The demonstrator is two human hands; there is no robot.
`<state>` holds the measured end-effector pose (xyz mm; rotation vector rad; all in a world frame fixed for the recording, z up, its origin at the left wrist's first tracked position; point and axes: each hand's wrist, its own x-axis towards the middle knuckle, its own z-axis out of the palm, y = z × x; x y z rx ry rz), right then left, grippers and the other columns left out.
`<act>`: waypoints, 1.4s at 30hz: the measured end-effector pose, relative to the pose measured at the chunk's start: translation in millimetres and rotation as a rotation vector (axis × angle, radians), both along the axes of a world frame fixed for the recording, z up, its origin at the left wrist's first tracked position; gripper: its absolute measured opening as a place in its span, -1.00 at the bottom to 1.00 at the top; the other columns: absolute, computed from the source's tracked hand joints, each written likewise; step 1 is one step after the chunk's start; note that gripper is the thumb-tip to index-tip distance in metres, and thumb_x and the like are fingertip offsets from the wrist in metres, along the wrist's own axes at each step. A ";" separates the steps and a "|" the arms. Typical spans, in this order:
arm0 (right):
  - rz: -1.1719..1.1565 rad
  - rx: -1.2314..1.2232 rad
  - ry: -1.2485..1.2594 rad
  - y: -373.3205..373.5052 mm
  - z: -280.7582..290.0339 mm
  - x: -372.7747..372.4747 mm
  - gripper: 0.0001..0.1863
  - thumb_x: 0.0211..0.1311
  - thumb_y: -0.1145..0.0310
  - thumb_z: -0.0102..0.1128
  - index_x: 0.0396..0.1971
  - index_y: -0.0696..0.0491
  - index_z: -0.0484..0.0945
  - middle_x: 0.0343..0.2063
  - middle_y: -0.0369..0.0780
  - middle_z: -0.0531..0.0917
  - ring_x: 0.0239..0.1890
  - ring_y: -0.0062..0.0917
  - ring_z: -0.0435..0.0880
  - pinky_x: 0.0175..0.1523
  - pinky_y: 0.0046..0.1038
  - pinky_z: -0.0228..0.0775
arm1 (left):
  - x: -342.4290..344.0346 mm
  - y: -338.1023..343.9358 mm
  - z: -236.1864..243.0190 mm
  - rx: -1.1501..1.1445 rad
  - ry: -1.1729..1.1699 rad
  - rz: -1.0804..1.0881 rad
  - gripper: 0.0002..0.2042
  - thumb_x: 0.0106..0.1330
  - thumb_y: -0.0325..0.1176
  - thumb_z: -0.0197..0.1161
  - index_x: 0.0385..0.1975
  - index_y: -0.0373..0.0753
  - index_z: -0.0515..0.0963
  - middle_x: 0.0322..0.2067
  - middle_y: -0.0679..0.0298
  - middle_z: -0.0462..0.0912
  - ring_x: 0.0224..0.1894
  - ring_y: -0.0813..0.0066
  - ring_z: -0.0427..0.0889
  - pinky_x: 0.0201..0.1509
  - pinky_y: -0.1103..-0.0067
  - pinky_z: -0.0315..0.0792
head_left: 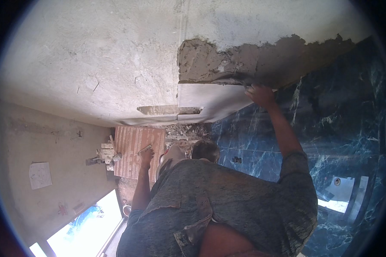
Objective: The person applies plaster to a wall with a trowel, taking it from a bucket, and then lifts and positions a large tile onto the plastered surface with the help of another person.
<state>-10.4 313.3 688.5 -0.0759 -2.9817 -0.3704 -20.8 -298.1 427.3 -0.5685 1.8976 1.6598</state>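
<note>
My right hand [261, 95] grips the handle of a trowel, its dark blade blurred, at the lower edge of a band of wet grey-brown mortar [236, 62] on the wall. Directly under the mortar is a smooth pale panel [210, 95], its right part in shadow. Lower and to the left, my left hand [146, 155] closes around a thin, light-coloured tool whose kind I cannot make out. This hand is over a reddish, striped board or tile [131, 145].
Dark blue marble-patterned tiles [261, 137] cover the right wall. Rubble [193, 129] lies at the foot of the plastered wall. Beside the striped piece stand stacked blocks [106, 150]. A pale bucket-like container [170, 157] and a bright window [88, 222] are also in view.
</note>
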 end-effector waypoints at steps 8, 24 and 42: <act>-0.127 -0.133 -0.046 -38.8 60.8 6.4 -0.36 0.03 -0.22 0.22 -0.11 0.05 0.60 -0.25 -0.07 0.68 -0.17 -0.12 0.64 -0.04 -0.17 0.47 | 4.8 -5.6 -7.7 0.075 -0.002 0.033 -0.79 0.19 -0.38 0.16 -0.26 -0.37 0.58 -0.42 0.26 0.60 -0.44 0.54 0.58 -0.45 0.67 0.40; -0.007 -0.152 -0.068 -31.0 19.9 6.0 -0.53 0.08 -0.07 0.22 -0.28 0.07 0.61 -0.30 -0.07 0.65 -0.24 -0.14 0.64 -0.11 -0.20 0.48 | 4.5 -7.6 -0.5 0.100 -0.016 0.013 -0.69 0.20 -0.38 0.13 -0.09 -0.38 0.54 -0.38 0.27 0.61 -0.41 0.56 0.58 -0.43 0.67 0.39; 0.084 0.057 -0.073 11.3 -4.2 0.8 -0.48 0.10 -0.14 0.19 -0.21 0.04 0.64 -0.26 -0.08 0.67 -0.24 -0.14 0.66 -0.15 -0.17 0.50 | -8.1 24.0 17.3 0.081 -0.010 -0.051 -0.84 0.22 -0.38 0.11 -0.28 -0.24 0.56 -0.46 0.35 0.56 -0.48 0.62 0.52 -0.48 0.69 0.34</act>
